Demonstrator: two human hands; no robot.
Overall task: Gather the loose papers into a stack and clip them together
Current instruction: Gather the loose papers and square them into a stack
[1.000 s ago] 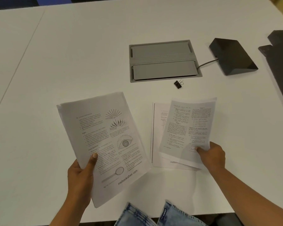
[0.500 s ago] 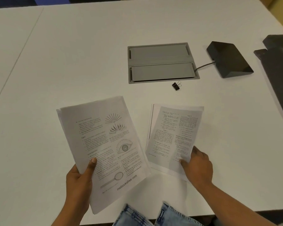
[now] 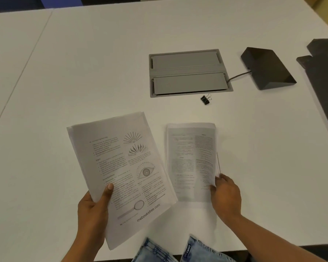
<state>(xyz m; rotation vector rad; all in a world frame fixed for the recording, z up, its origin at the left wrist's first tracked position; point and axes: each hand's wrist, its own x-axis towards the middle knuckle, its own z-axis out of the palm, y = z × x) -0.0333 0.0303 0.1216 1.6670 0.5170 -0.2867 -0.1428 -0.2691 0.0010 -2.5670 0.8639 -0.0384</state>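
White tabletop [image 3: 83, 76] runs all round me, wide and bare at the near left, with my knees in blue jeans [image 3: 159, 252] just under its near edge.

My left hand [image 3: 92, 210] is closed on the bigger bundle of papers [image 3: 121, 167], thumb pressed on the top page and fingers hidden beneath, holding it tilted up off the table. My right hand [image 3: 225, 199] pinches the right edge of the smaller set of pages [image 3: 190, 161], which is blurred; I cannot tell whether its far end rests on the table or hangs clear. The two bundles sit just beside each other, nearly touching at their lower corners.

What could go wrong, I judge: the left bundle's sheets are already fanned at the top left corner, so one thumb may let them slide further when I marry the sets. The right pages are held by one edge only and may droop, fold or catch on the other bundle. The black binder clip [image 3: 205, 99] lies well apart from both hands, just in front of the grey cable hatch [image 3: 189, 72], so I must free a hand to fetch it, and an unsquared stack could spill then.

Readable writing: "mebooksfree.com" at the foot of the left top page, and headings that seem to read "Signs"; the body text is too small. A jeans tag carries letters I cannot make out. A dark wedge-shaped device [image 3: 267, 69] sits beyond, unmarked.
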